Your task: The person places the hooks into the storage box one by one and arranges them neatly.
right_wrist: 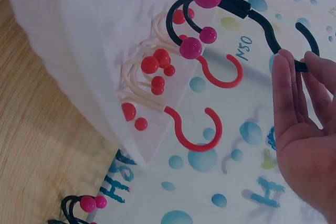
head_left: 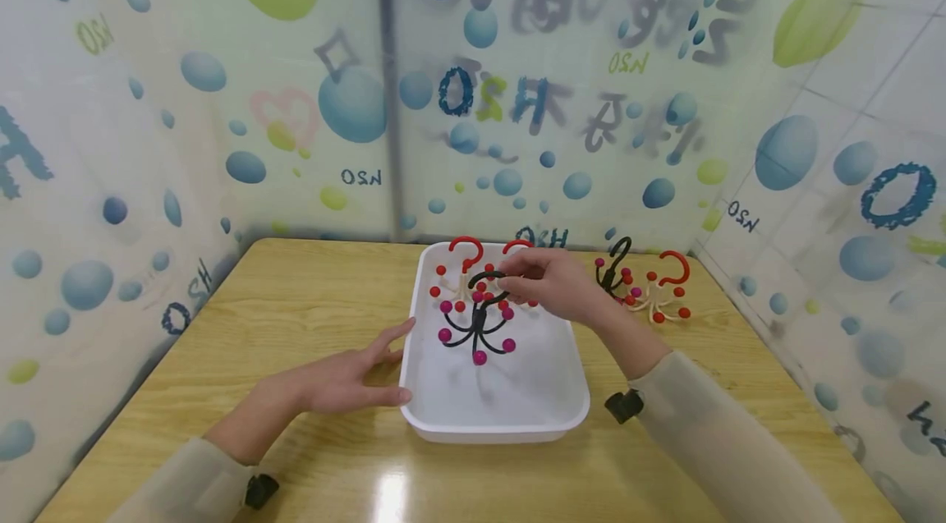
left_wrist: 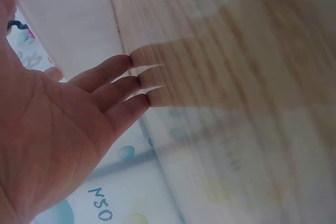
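My right hand (head_left: 550,281) pinches the curved hook handle of a black head massager (head_left: 479,319) between thumb and fingers. Its black prongs end in magenta balls and hang spread over the white tray (head_left: 502,429). In the right wrist view, the massager (right_wrist: 236,3) is held by the bend of its hook. At the tray's left side, my left hand (head_left: 336,382) has its fingers extended, the thumb and fingertips at the rim. Behind the held one, two cream head massagers with red hooks (head_left: 466,245) and red balls sit at the tray's far end.
To the right of the tray, another black massager (head_left: 609,281) and a cream one with a red hook (head_left: 672,260) lie on the wooden table (head_left: 296,301). Translucent curtains (head_left: 318,178) printed with bubbles stand around the table's back and sides.
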`<move>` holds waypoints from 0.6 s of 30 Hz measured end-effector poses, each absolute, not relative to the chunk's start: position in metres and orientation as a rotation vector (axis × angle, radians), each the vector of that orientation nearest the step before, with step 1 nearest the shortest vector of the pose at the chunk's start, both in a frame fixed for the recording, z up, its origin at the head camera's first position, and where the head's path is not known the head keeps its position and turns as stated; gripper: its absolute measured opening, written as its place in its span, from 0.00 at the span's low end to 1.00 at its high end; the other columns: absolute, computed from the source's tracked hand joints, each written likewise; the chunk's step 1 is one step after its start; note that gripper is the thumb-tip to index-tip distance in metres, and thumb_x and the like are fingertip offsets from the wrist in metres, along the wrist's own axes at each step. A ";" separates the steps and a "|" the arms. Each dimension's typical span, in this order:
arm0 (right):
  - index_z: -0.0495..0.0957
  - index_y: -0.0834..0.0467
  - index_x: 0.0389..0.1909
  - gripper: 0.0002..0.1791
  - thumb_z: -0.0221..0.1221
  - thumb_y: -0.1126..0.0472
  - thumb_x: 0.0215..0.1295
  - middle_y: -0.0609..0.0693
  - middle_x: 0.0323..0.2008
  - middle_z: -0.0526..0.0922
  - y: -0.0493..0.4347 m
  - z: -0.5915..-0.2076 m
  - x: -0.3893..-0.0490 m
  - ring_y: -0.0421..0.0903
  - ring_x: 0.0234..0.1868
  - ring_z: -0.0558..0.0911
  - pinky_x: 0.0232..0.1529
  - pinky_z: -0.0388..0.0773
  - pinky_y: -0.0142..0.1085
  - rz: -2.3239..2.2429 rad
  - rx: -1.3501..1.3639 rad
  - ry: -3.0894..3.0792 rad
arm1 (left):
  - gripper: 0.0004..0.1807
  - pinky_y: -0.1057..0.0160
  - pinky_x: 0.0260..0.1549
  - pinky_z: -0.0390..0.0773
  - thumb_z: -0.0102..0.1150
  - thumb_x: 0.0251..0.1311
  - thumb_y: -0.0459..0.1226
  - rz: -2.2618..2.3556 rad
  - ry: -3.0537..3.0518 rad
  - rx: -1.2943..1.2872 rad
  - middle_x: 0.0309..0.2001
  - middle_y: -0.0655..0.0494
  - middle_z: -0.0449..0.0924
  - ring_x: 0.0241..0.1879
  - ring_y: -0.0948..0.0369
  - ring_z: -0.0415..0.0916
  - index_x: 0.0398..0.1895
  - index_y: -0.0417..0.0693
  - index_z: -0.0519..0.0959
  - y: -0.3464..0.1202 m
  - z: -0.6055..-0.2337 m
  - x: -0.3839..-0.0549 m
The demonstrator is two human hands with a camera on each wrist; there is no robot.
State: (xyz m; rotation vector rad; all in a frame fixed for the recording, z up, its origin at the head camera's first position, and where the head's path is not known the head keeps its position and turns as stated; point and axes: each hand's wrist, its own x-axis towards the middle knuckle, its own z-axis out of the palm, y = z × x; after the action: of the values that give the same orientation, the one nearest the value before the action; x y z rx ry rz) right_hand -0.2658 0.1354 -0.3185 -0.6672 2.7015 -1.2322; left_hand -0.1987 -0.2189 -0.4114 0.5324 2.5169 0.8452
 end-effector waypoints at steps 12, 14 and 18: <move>0.88 0.52 0.56 0.12 0.69 0.55 0.77 0.47 0.45 0.91 0.112 -0.329 -0.286 0.46 0.43 0.90 0.51 0.90 0.44 -1.099 -0.606 2.685 | 0.58 0.22 0.75 0.62 0.60 0.71 0.70 0.810 2.535 0.585 0.84 0.45 0.66 0.82 0.30 0.61 0.91 0.79 0.34 -0.221 -0.414 -0.200; 0.89 0.52 0.55 0.11 0.69 0.55 0.77 0.48 0.45 0.91 0.109 -0.330 -0.287 0.48 0.44 0.90 0.51 0.90 0.43 -1.080 -0.598 2.682 | 0.58 0.22 0.76 0.62 0.61 0.71 0.70 0.811 2.532 0.578 0.85 0.47 0.66 0.83 0.32 0.61 0.91 0.79 0.34 -0.221 -0.414 -0.200; 0.89 0.53 0.55 0.11 0.69 0.58 0.77 0.50 0.47 0.92 0.103 -0.331 -0.291 0.52 0.47 0.92 0.55 0.91 0.45 -1.110 -0.582 2.638 | 0.59 0.24 0.78 0.61 0.62 0.70 0.69 0.828 2.515 0.542 0.85 0.49 0.64 0.83 0.34 0.61 0.91 0.78 0.34 -0.220 -0.413 -0.200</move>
State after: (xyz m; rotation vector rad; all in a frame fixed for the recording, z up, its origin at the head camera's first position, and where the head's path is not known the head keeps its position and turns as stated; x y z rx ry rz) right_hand -0.2912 0.1025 -0.3314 -0.5819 2.6378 -1.1099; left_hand -0.2004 -0.2201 -0.4127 0.5421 2.5148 0.8283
